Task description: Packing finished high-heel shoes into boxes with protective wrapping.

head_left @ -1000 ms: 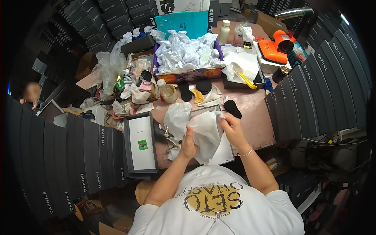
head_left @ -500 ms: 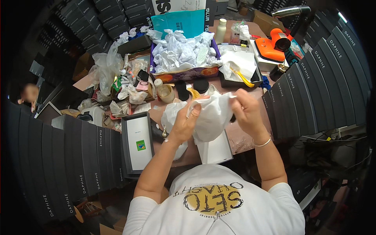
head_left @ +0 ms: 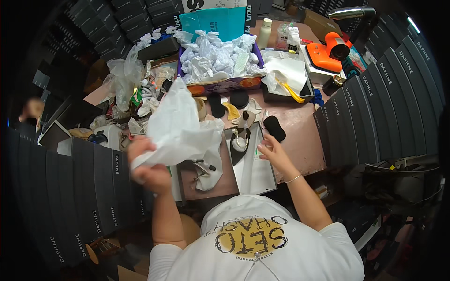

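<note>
Left hand [head_left: 149, 169] raised at left of centre, fingers clenched in a fist, forearm running down toward the lower middle. Right hand [head_left: 272, 151] reaching forward at centre, fingers loosely extended and slightly spread, wrist straight, forearm angling down to the lower right.

Our left hand [head_left: 147, 169] is smeared by motion, so we cannot count its fingers or see just how they pinch the white tissue sheet [head_left: 180, 129]. That sheet covers part of the tabletop [head_left: 300, 140] and whatever lies under it. We cannot tell if our right hand [head_left: 273, 152] touches the open shoebox [head_left: 255, 171] or only hovers at its rim. The small items inside the shoebox are too small to name. Crumpled paper hides the contents of the purple box [head_left: 220, 86]. Our torso blocks the near tabletop edge.
</note>
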`<state>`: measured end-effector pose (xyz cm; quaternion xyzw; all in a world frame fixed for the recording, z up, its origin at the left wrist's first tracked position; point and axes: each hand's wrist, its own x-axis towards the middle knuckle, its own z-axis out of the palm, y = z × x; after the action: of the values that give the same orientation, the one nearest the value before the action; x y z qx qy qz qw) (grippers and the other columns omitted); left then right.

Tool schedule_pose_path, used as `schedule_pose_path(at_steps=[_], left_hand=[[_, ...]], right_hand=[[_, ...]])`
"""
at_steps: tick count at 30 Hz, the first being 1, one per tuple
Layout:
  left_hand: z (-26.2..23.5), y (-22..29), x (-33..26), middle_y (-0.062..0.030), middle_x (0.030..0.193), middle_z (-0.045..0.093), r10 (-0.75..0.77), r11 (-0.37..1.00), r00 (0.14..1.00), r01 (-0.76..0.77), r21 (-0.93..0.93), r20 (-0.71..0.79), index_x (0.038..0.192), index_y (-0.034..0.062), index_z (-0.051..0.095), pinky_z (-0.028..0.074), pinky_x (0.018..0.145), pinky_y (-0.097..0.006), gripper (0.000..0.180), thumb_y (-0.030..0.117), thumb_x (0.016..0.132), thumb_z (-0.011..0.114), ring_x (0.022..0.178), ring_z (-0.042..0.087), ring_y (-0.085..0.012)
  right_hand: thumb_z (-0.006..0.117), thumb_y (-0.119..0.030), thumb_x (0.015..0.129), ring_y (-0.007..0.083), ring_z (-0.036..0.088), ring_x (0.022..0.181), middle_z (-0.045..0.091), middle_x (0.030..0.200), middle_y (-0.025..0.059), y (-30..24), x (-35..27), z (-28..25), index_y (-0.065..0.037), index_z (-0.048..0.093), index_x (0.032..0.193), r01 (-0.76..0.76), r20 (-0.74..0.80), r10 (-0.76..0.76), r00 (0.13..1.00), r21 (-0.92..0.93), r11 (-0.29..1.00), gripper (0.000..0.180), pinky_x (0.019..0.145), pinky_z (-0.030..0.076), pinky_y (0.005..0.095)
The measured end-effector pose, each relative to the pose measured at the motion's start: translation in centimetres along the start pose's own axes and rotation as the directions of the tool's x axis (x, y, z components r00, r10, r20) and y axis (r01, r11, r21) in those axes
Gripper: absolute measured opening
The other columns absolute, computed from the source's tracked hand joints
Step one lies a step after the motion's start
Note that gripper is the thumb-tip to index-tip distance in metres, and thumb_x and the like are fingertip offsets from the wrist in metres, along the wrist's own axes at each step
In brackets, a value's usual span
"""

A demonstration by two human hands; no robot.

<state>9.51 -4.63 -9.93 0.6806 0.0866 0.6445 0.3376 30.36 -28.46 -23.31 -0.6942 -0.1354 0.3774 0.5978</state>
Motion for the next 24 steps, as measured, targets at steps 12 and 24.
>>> schedule_pose_path(at_steps=[12, 24], left_hand=[[0.5, -10.1, -19.1, -0.0236, 0.135, 0.043, -0.822, 0.57, 0.137, 0.218, 0.792, 0.553, 0.126, -0.0024, 0.052, 0.028, 0.103, -0.05, 0.069, 0.055, 0.087, 0.052, 0.125, 0.04, -0.0377], [4.0, -0.2, -11.7, -0.0122, 0.125, 0.053, -0.569, -0.596, -0.398, 0.803, -0.028, 0.72, 0.127, 0.0115, 0.048, 0.045, 0.096, -0.044, 0.059, 0.059, 0.094, 0.038, 0.116, 0.052, -0.0242]], right_hand=[[0.058, -0.017, 0.085, 0.0228, 0.061, 0.076, 0.063, 0.083, 0.0136, 12.1, 13.1, 2.9, 0.0, 0.058, 0.115, -0.094, -0.135, 0.038, 0.99, -0.435, 0.895, 0.035, 0.068, 0.048, 0.0343], [0.062, -0.012, 0.072, 0.0219, 0.058, 0.087, 0.059, 0.094, 0.005, -6.1, -3.6, 8.5, -0.011, 0.062, 0.103, 0.891, 0.74, -0.516, 0.431, -0.441, 0.11, 0.031, 0.073, 0.041, 0.0351]])
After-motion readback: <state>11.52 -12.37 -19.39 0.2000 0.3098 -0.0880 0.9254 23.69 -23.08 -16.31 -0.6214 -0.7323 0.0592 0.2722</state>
